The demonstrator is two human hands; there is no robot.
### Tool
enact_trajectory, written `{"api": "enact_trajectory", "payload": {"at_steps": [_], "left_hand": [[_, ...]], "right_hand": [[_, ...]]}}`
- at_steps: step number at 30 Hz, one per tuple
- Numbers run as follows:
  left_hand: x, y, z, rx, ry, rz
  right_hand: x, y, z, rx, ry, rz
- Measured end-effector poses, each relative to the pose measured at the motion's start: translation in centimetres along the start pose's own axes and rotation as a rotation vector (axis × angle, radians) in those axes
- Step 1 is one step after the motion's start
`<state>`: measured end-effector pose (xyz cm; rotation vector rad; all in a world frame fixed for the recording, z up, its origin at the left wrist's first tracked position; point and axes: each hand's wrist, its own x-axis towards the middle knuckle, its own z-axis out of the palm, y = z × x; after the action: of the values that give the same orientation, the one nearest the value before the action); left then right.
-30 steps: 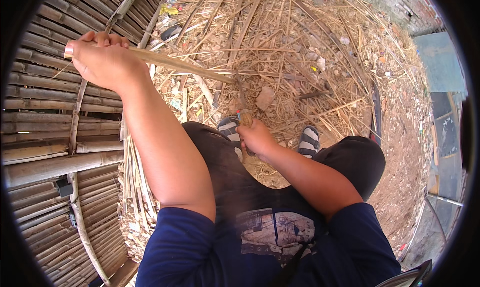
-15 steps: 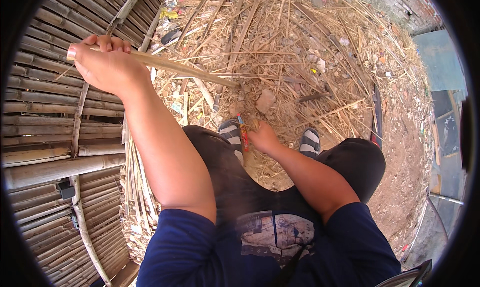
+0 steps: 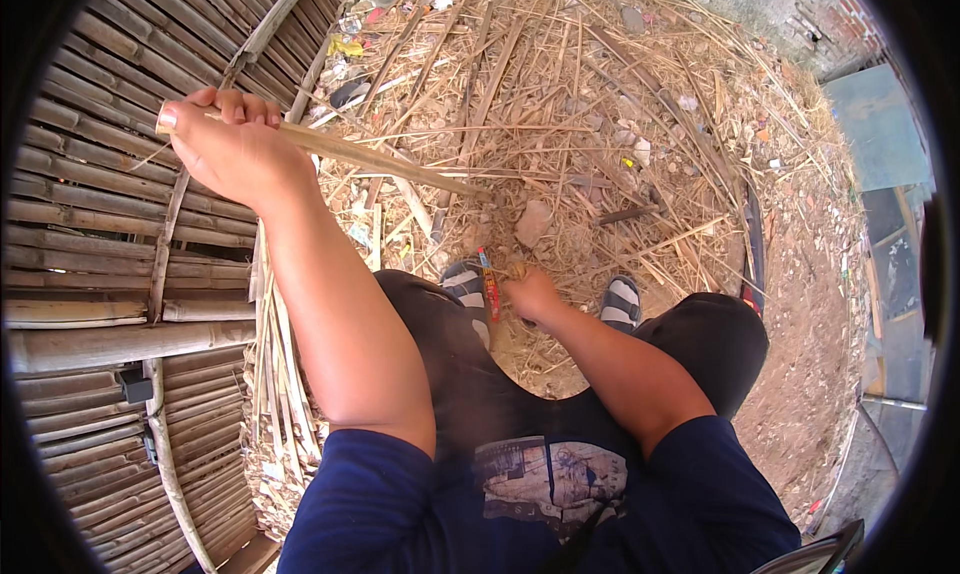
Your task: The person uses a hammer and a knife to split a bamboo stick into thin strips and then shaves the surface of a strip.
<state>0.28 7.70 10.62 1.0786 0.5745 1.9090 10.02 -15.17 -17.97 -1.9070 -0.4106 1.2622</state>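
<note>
My left hand [image 3: 240, 152] is raised at the upper left, its fingers wrapped round the upper end of a long split bamboo strip [image 3: 375, 161]. The strip slopes down to the right, and its far end reaches the littered ground. Low between my sandalled feet, my right hand [image 3: 533, 296] is closed with its fingers curled. Something small and brownish shows at its fingertips, too unclear to name. Just left of that hand, a narrow red and blue wrapper [image 3: 490, 286] stands out against my left sandal [image 3: 465, 286].
A wall of bamboo slats [image 3: 80, 214] rises close on my left, with a bundle of thin strips [image 3: 285, 394] along its foot. Bamboo scraps, straw and stones [image 3: 535, 222] cover the ground ahead. Grey-blue panels [image 3: 880, 124] lean at the far right.
The whole view has shifted slightly. My left hand and the bamboo strip appear a little further right and lower; my right hand stays low between my feet, still closed.
</note>
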Motion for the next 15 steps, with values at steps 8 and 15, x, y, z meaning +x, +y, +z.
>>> {"api": "enact_trajectory", "payload": {"at_steps": [8, 15], "left_hand": [[-0.6, -0.2, 0.5, -0.024, -0.029, 0.029], [-0.5, 0.1, 1.3, -0.051, 0.021, -0.056]], "right_hand": [[0.8, 0.4, 0.5, -0.277, 0.123, -0.331], [3.7, 6.0, -0.8, -0.177, 0.088, 0.011]]}}
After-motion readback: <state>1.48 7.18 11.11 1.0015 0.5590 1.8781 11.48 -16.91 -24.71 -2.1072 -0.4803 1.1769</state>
